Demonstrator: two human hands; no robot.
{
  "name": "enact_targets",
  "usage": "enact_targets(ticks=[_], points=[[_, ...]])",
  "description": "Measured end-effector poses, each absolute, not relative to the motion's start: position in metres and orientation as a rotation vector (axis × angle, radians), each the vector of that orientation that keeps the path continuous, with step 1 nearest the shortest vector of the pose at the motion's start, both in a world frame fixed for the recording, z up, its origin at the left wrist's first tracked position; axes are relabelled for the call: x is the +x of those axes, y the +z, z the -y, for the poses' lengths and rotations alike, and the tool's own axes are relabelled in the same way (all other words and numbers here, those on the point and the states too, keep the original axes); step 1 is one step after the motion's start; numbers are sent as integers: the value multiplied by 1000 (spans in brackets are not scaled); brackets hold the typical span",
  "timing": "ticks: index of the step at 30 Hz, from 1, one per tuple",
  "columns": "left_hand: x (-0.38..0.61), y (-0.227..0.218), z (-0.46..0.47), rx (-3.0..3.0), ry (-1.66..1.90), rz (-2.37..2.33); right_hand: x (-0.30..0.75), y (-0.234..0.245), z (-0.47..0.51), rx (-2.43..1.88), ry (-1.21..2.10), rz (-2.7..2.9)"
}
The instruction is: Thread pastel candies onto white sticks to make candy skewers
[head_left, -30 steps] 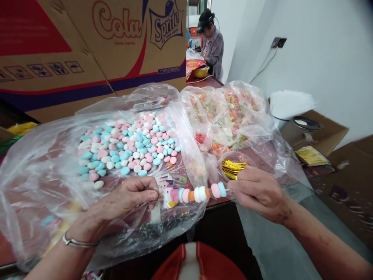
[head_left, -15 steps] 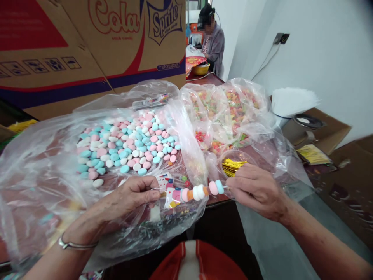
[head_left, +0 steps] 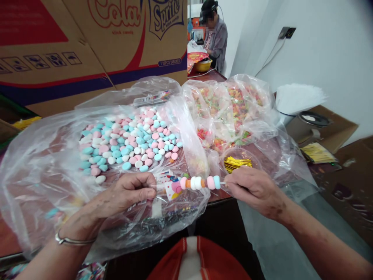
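Observation:
A candy skewer with pink, orange, white and blue pieces is held level between my two hands. My left hand is closed, its thumb and fingers pinching the left end of the skewer by a clear printed wrapper. At the other end, my right hand pinches the thin pale stick beside the blue piece. Its fingertips are partly hidden behind the knuckles. Just beyond my right hand lie gold twist ties in a clear round dish. Loose pastel candies are heaped on plastic beyond my left hand.
Clear bags of colourful gummy candy lie at the back of the table. A large cardboard box stands behind the pastel heap. On the right are a lidded grey container and another carton. Another person works farther back.
Both hands have risen slightly with the skewer, which is now more level. A little more of the stick shows by my right fingers. The view has shifted slightly.

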State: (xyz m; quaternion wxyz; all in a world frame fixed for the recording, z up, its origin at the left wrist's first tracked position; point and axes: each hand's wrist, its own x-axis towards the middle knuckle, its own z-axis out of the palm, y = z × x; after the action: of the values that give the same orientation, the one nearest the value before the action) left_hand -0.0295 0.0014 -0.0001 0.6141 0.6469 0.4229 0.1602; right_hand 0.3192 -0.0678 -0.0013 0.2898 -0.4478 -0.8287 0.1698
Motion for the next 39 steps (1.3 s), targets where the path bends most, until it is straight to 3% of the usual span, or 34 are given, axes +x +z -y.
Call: enact_targets(ticks=[9, 17, 25, 31, 36, 39], points=[[-32, -4, 2, 1436, 334, -989, 316, 2, 70, -1179, 683, 2203], [-31, 0, -1, 1650, 323, -1022, 310, -1, 66, -1023, 540, 2229], [-35, 0, -1, 1731, 367, -1072, 307, 3, 73, -1219, 735, 2199], [-33, 3, 3, 1720, 403, -1043, 303, 2, 74, -1294, 1080, 2115], [-34, 6, 2, 1741, 301, -1018, 300, -7, 73, -1218, 754, 2136], [-35, 8, 4, 1813, 227, -983, 298, -10, 73, -1204, 734, 2118]])
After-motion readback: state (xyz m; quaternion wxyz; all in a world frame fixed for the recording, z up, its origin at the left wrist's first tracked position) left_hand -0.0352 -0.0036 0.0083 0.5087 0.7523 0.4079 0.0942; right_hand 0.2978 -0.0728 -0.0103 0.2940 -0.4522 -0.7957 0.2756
